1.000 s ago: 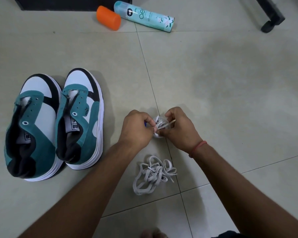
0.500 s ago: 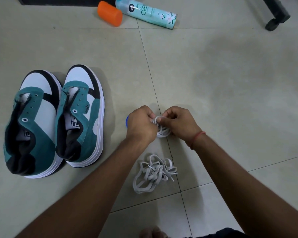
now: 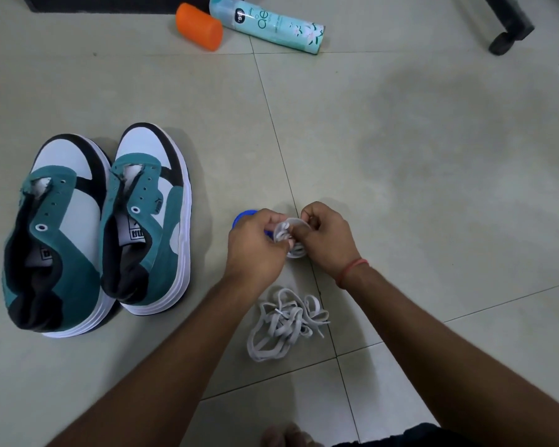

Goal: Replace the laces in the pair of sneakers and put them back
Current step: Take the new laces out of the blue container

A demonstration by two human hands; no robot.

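Tiled floor (image 3: pixel 400 140): pale grey-green, dark grout lines, carries everything listed.

Pair of sneakers (image 3: pixel 97 227): teal, white and black, white soles, standing upright side by side at the left, touching along their inner edges. Long axes run roughly away from the person; toes point to the far side, heels toward the near side. Eyelets empty, no laces threaded.

Spray can (image 3: pixel 267 24): pale teal, lying on its side at the far edge, long axis slanting from upper left to lower right.

Orange cylinder (image 3: pixel 199 26): lying just beside the can's cap end.

Loose lace pile (image 3: pixel 286 322): white flat lace in a tangled heap on the floor, on the near side of the hands, well apart from the sneakers.

Left hand (image 3: pixel 255 246): closed, fingers pinched on a bundled lace (image 3: pixel 288 233).

Right hand (image 3: pixel 328 240): closed on the same bundle from the other side; red thread bracelet (image 3: pixel 352 269) at the wrist. The bundle is white, coiled in loops, held between both hands right of the sneakers.

Blue object (image 3: pixel 244 216): small, mostly hidden behind the left hand; identity unclear.
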